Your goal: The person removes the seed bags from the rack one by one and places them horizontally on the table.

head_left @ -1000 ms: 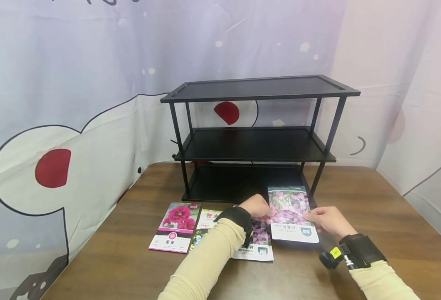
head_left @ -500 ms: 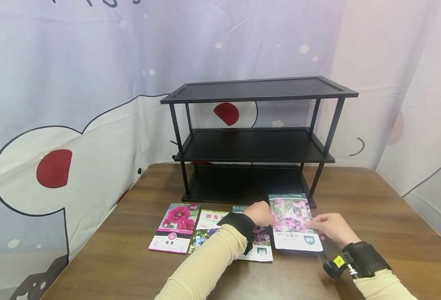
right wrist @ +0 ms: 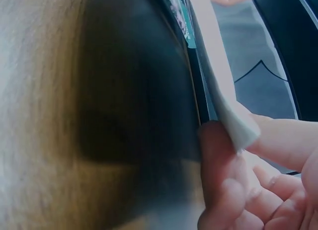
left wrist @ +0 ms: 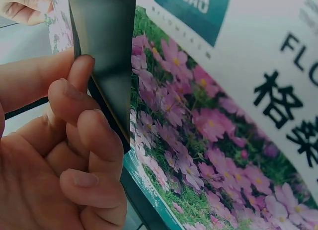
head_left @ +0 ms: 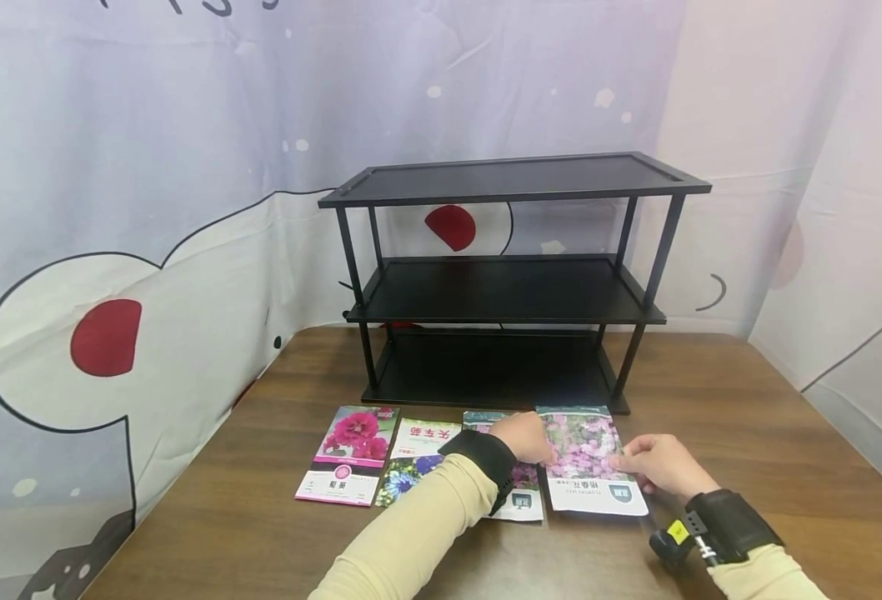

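A flower seed packet [head_left: 583,450] with purple-pink blossoms and a white lower band is held low by its two side edges. My left hand [head_left: 523,437] pinches its left edge between thumb and forefinger, the other fingers curled, as the left wrist view shows. At the opposite edge, my right hand [head_left: 662,467] pinches it between thumb and fingers; the right wrist view shows the packet [right wrist: 218,66] edge-on, close over the wood. A similar cosmos seed packet [left wrist: 198,125] lies under my left wrist, partly hidden in the head view.
To the left lie a cornflower seed packet [head_left: 403,475], partly covered by my left sleeve, and a hollyhock-like pink flower packet [head_left: 351,454]. Behind the row stands a black three-tier rack [head_left: 501,292] on the wooden table [head_left: 726,392]. A printed cloth [head_left: 186,167] hangs at the back.
Both hands have brought the held packet down and toward me, from in front of the rack's bottom shelf to beside the row of packets. The other packets have stayed put.
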`<state>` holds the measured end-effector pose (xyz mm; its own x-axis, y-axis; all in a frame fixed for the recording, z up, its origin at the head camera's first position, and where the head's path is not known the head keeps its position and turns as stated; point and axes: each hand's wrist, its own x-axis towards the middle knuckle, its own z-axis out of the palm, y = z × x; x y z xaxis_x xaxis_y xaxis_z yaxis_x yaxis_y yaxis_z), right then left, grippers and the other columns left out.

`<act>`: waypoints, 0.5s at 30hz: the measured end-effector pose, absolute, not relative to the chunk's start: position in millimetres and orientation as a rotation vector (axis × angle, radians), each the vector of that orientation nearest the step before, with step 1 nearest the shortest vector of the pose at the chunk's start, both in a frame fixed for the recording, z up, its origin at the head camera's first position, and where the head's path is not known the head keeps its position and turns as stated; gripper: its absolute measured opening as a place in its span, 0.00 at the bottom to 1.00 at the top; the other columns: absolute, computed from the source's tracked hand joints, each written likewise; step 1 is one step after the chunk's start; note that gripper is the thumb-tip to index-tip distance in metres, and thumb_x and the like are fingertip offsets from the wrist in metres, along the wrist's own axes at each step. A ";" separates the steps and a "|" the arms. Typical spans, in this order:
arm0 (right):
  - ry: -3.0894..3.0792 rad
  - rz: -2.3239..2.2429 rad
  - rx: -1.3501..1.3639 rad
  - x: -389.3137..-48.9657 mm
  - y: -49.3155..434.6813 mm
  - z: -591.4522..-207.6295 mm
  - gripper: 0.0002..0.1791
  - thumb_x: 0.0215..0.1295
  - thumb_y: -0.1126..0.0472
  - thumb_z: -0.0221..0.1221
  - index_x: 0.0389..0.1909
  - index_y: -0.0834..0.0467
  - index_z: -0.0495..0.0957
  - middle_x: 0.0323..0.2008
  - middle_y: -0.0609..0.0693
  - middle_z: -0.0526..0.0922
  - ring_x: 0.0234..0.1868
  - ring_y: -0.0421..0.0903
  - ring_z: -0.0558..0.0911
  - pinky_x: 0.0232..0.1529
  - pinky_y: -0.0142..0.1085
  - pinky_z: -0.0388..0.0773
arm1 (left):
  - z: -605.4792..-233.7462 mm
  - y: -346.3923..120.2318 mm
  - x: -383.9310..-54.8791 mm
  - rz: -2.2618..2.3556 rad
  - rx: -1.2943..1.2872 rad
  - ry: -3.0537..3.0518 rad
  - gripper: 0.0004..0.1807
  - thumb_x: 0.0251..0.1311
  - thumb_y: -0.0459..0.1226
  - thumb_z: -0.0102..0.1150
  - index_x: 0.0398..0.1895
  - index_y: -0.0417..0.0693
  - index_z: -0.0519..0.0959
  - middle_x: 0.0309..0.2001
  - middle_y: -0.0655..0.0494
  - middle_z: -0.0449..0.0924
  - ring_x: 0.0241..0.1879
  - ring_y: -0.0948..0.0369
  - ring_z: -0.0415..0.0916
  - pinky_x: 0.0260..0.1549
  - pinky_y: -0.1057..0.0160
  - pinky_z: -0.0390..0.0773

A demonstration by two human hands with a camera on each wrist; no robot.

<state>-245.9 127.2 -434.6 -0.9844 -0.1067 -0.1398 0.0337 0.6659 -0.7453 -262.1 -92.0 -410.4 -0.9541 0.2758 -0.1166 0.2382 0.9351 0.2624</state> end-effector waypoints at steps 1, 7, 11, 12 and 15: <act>2.704 -1.220 -0.071 -245.7 127.2 -435.1 0.16 0.53 0.54 0.66 0.29 0.64 0.76 0.21 0.50 0.73 0.22 0.46 0.73 0.23 0.36 0.71 | -410.7 -91.5 -261.7 0.358 0.391 2.942 0.13 0.45 0.45 0.65 0.11 0.54 0.77 0.18 0.64 0.73 0.21 0.65 0.69 0.21 0.68 0.68; 2.674 -1.224 -0.106 -244.4 127.6 -438.7 0.15 0.52 0.57 0.67 0.25 0.63 0.74 0.20 0.50 0.72 0.21 0.45 0.73 0.21 0.35 0.72 | -414.0 -89.2 -259.9 0.307 0.366 2.921 0.15 0.47 0.46 0.65 0.09 0.55 0.77 0.15 0.65 0.73 0.19 0.65 0.69 0.20 0.67 0.68; 2.666 -1.216 -0.088 -245.5 128.1 -442.6 0.15 0.51 0.56 0.68 0.25 0.62 0.74 0.20 0.50 0.72 0.21 0.45 0.73 0.21 0.35 0.73 | -417.7 -87.6 -260.4 0.292 0.346 2.915 0.15 0.48 0.47 0.65 0.09 0.56 0.77 0.13 0.64 0.73 0.18 0.65 0.69 0.20 0.67 0.68; 2.667 -1.217 -0.089 -246.0 128.4 -443.6 0.15 0.51 0.56 0.68 0.25 0.62 0.75 0.20 0.50 0.72 0.21 0.45 0.73 0.21 0.35 0.73 | -418.8 -87.3 -260.9 0.287 0.343 2.919 0.15 0.47 0.47 0.65 0.09 0.56 0.77 0.14 0.64 0.73 0.18 0.65 0.69 0.20 0.66 0.69; 2.669 -1.222 -0.091 -247.2 128.9 -445.9 0.15 0.50 0.56 0.68 0.25 0.62 0.75 0.20 0.50 0.72 0.21 0.45 0.73 0.21 0.35 0.73 | -424.1 -86.2 -263.7 0.274 0.340 2.935 0.15 0.47 0.47 0.65 0.09 0.57 0.76 0.13 0.65 0.73 0.18 0.65 0.69 0.20 0.66 0.69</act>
<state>-247.2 128.9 -445.9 -0.9772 -0.1401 -0.1593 0.0291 0.6554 -0.7547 -263.7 -86.2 -424.1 -0.9588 0.2412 -0.1500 0.2092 0.9569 0.2014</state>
